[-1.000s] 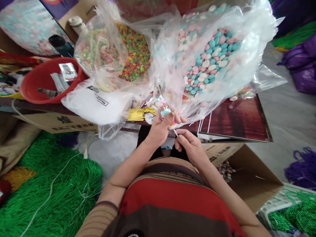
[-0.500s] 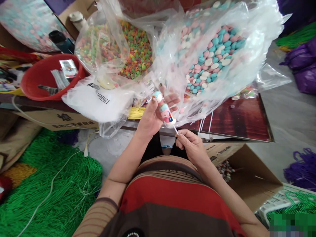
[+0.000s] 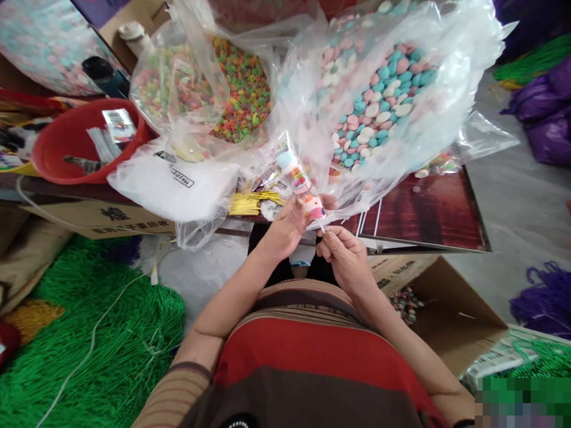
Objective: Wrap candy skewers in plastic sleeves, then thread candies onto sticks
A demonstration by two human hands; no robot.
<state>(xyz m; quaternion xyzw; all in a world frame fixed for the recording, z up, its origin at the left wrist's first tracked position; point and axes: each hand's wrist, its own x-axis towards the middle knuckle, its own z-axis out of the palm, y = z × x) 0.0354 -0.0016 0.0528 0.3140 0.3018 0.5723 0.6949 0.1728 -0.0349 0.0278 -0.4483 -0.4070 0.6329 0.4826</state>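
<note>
A candy skewer (image 3: 298,177) of pastel and brightly coloured pieces, with a printed clear wrapper around it, stands tilted between my hands. My left hand (image 3: 288,229) is closed around its lower part, thumb in front and fingers partly hidden behind. Just below, my right hand (image 3: 342,249) pinches the thin white stick (image 3: 322,227) at the skewer's base. Close to my left hand, yellow twist ties (image 3: 246,203) lie in a bundle at the table's front edge, some fanned out. Clear printed wrappers (image 3: 263,178) lie behind them.
Open plastic bags hold pink, blue and white candies (image 3: 379,113) and ring-shaped candies (image 3: 245,83). A red basin (image 3: 49,145) with white sticks stands left. White sticks (image 3: 378,217) lie on the table's right front edge (image 3: 446,223). Below right is an open cardboard box (image 3: 464,321).
My left hand has slid down from the skewer's upper part to its lower part, uncovering the top and more twist ties. My right hand keeps pinching the stick.
</note>
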